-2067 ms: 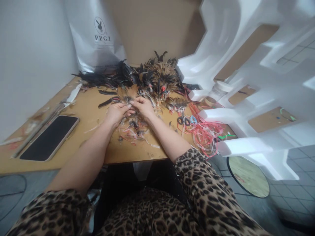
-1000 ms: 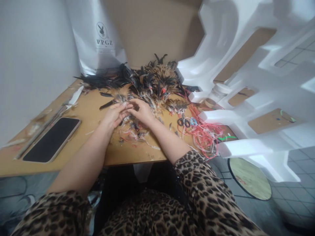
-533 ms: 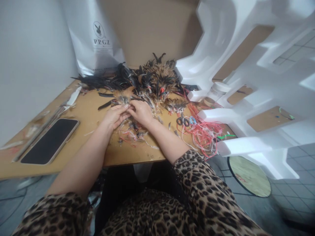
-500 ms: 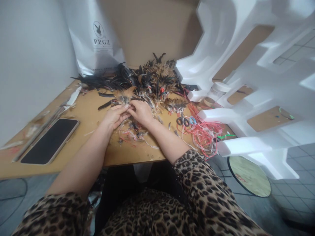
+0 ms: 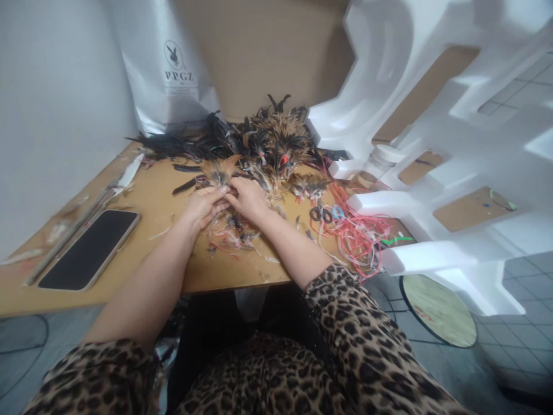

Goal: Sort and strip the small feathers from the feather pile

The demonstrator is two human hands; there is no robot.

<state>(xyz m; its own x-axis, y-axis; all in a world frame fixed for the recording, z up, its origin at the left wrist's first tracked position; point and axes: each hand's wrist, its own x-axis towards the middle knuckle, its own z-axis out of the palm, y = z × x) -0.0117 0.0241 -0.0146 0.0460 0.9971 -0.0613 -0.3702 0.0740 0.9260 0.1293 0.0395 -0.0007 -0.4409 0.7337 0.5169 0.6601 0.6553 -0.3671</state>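
A small bunch of brown feathers (image 5: 221, 168) stands up from between my hands over the table. My left hand (image 5: 204, 205) is closed on it, thumb and fingers pinched at its base. From the other side my right hand (image 5: 247, 199) meets the left, its fingers pinched at the same base; the fingertips partly hide each other. Loose black feathers (image 5: 185, 183) lie just left of the bunch. Behind it spreads a large heap of black and brown feathers (image 5: 276, 135). Feather scraps and pink strands (image 5: 231, 237) are scattered below my hands.
A phone (image 5: 88, 249) lies at the left on the wooden table (image 5: 164, 262). Black-handled scissors (image 5: 320, 215) rest beside tangled pink strings (image 5: 360, 236). White foam packing (image 5: 410, 202) borders the right side, near a clear jar (image 5: 382, 161). A white bag (image 5: 173, 98) stands behind.
Both hands stay pinched together at the base of the feather bunch, with only a very slight shift. The view has moved a little; nothing else visibly differs.
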